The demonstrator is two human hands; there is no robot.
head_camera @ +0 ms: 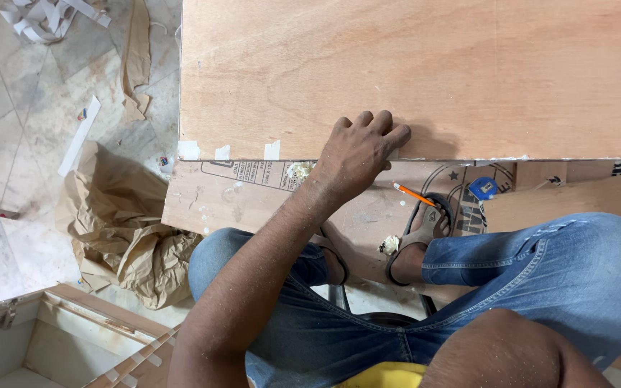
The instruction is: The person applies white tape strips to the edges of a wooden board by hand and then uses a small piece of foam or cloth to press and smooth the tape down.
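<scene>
My left hand (359, 152) rests knuckles-up on the near edge of the plywood panel (407, 75) lying flat before my knees, its grip loose and grasping nothing, while my right hand is out of view and an orange pencil (413, 194) lies below by my sandalled foot (418, 233).

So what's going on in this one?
A person in jeans sits over a large plywood panel lying in front of them. Their left hand rests flat on the panel's near edge, fingers bent over the wood. The right hand is out of view; only the arm shows at the lower right. An orange pencil and a small blue tape measure lie on a lower board by the sandalled foot. Crumpled brown paper sits on the tiled floor to the left.
</scene>
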